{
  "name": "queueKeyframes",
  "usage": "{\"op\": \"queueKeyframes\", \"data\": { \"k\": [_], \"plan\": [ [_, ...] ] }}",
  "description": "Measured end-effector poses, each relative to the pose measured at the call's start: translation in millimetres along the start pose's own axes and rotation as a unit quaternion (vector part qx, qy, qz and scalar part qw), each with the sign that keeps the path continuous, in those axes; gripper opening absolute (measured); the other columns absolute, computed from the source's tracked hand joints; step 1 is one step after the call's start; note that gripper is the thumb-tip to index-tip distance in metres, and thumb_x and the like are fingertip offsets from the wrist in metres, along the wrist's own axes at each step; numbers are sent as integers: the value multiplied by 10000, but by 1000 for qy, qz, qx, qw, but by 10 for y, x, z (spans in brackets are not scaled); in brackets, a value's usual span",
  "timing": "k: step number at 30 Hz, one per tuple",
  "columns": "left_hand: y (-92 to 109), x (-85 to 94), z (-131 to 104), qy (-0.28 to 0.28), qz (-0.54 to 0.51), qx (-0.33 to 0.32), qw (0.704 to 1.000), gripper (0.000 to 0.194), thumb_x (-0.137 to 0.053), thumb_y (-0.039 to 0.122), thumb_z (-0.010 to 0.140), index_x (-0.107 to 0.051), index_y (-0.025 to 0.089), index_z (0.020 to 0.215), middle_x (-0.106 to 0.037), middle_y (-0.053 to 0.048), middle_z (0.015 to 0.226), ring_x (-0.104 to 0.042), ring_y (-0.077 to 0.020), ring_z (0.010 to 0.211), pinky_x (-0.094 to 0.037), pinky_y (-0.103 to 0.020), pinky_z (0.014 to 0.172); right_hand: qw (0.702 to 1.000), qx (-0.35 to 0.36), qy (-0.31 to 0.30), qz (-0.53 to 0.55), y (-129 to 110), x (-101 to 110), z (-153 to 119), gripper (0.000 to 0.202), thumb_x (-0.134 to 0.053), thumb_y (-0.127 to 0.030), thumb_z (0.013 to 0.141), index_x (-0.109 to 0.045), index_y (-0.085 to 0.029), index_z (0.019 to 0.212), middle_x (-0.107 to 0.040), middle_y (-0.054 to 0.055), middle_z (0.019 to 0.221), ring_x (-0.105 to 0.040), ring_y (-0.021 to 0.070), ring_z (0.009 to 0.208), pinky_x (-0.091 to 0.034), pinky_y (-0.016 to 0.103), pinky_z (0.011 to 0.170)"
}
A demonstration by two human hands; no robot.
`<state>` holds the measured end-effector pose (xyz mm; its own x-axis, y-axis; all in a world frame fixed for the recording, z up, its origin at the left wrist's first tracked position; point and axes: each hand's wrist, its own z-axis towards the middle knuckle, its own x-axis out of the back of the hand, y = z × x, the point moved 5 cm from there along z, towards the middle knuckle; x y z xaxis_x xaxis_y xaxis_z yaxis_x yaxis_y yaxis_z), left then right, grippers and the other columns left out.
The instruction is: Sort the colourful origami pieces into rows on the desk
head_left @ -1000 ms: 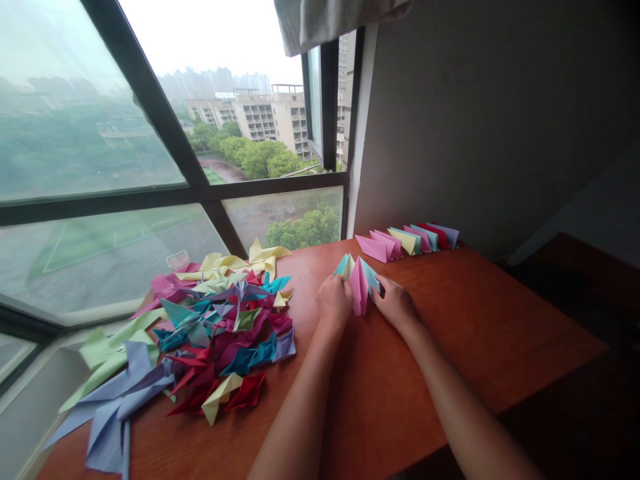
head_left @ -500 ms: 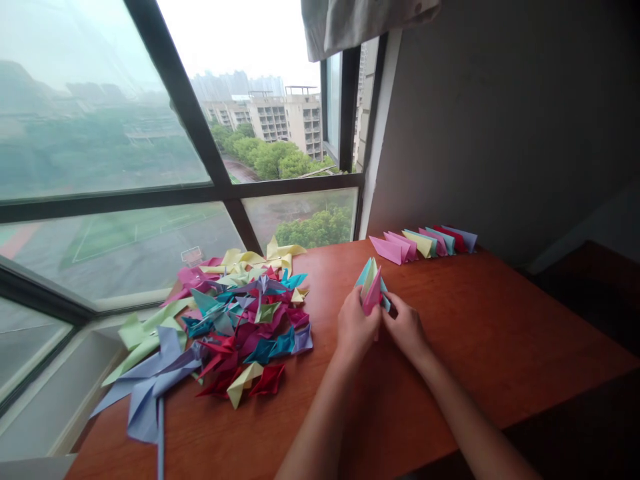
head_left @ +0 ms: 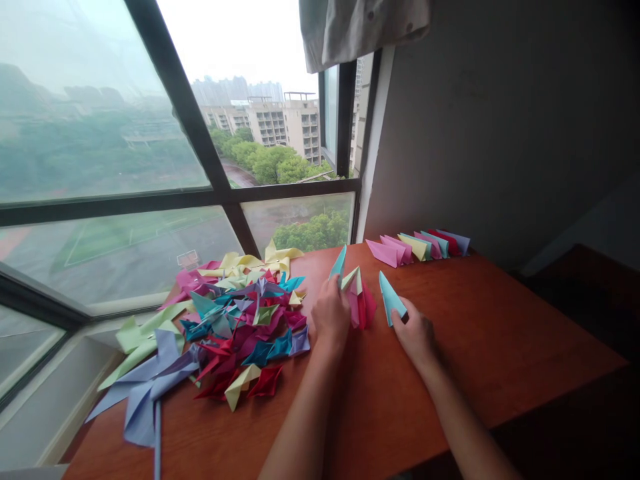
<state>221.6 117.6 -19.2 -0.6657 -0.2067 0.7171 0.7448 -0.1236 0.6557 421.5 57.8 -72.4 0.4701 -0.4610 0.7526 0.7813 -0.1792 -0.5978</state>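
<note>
My left hand (head_left: 331, 313) is closed around a bunch of folded paper planes, a blue one (head_left: 339, 262) poking up past its fingers. Pink and red planes (head_left: 364, 303) fan out on its right side, with a pale yellow tip among them. Pinched between the thumb and fingers of my right hand (head_left: 414, 331) is a single light blue paper plane (head_left: 392, 299), its point aimed up and away. A gap of bare table separates it from the bunch. The lower ends of the bunched planes are partly hidden by my left hand.
At the table's back right stands a row of paper planes (head_left: 417, 248) in several colours. Left of my hands lies a heap of folded paper pieces (head_left: 245, 320), with a lavender pinwheel (head_left: 145, 393) at its near edge. A window (head_left: 220, 193) borders the table.
My hands have moved apart. The light blue plane has come away to the right in my right hand, while the rest of the bunch has shifted left and spread open.
</note>
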Motion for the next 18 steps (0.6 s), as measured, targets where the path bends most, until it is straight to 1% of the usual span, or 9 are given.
{"op": "queueKeyframes", "data": {
  "k": [3, 7, 9, 12, 13, 14, 15, 18],
  "plan": [
    [42, -40, 24, -14, 22, -28, 999, 403, -438, 245, 960, -521, 208, 1353, -637, -140, 1264, -623, -288, 1123, -476, -377, 927, 998, 39, -9, -47, -39, -49, -26, 387, -461, -312, 890, -653, -168, 1194, -738, 134, 1045, -692, 264, 888, -492, 321, 752],
    [105, -108, -50, -46, 28, -62, 997, 407, -456, 432, 967, -558, 196, 1282, -637, -136, 1204, -623, -275, 1102, -468, -362, 935, 995, 68, -14, -66, -63, -81, -46, 374, -472, -292, 896, -638, -179, 1212, -730, 125, 1088, -691, 256, 901, -489, 313, 751],
    [141, -129, -120, -60, 27, -74, 995, 459, -483, 519, 941, -553, 216, 1278, -629, -122, 1208, -621, -271, 1100, -465, -358, 931, 995, 66, -19, -70, -56, -86, -43, 373, -471, -298, 900, -633, -179, 1214, -733, 120, 1079, -693, 255, 898, -491, 311, 746],
    [197, -169, -216, -73, 39, -88, 993, 627, -612, 605, 829, -506, 234, 1323, -576, -132, 1292, -568, -305, 1177, -442, -391, 961, 995, 66, -26, -72, -53, -89, -37, 367, -469, -319, 906, -634, -185, 1205, -735, 112, 1076, -698, 260, 915, -498, 309, 745],
    [211, -187, -236, -74, 47, -89, 992, 662, -648, 599, 801, -499, 227, 1327, -557, -143, 1316, -545, -322, 1202, -431, -411, 974, 995, 67, -25, -71, -55, -88, -37, 362, -468, -323, 908, -636, -186, 1199, -732, 113, 1087, -698, 262, 930, -501, 309, 752],
    [221, -208, -248, -73, 55, -87, 992, 656, -670, 572, 790, -504, 217, 1316, -545, -154, 1328, -527, -334, 1218, -421, -430, 983, 995, 69, -24, -71, -57, -87, -37, 359, -466, -322, 909, -639, -185, 1192, -729, 117, 1098, -697, 264, 942, -503, 310, 759],
    [227, -231, -252, -70, 61, -83, 992, 611, -680, 527, 794, -518, 208, 1290, -541, -161, 1331, -518, -340, 1222, -414, -442, 989, 995, 70, -22, -70, -60, -85, -37, 357, -463, -318, 909, -641, -180, 1187, -726, 123, 1107, -696, 266, 948, -505, 312, 765],
    [238, -305, -232, -64, 69, -76, 993, 371, -652, 338, 830, -573, 198, 1164, -580, -153, 1269, -544, -323, 1168, -417, -438, 977, 995, 71, -20, -70, -66, -83, -37, 361, -463, -305, 905, -645, -166, 1184, -726, 132, 1104, -698, 269, 944, -508, 318, 777]
  ]
}}
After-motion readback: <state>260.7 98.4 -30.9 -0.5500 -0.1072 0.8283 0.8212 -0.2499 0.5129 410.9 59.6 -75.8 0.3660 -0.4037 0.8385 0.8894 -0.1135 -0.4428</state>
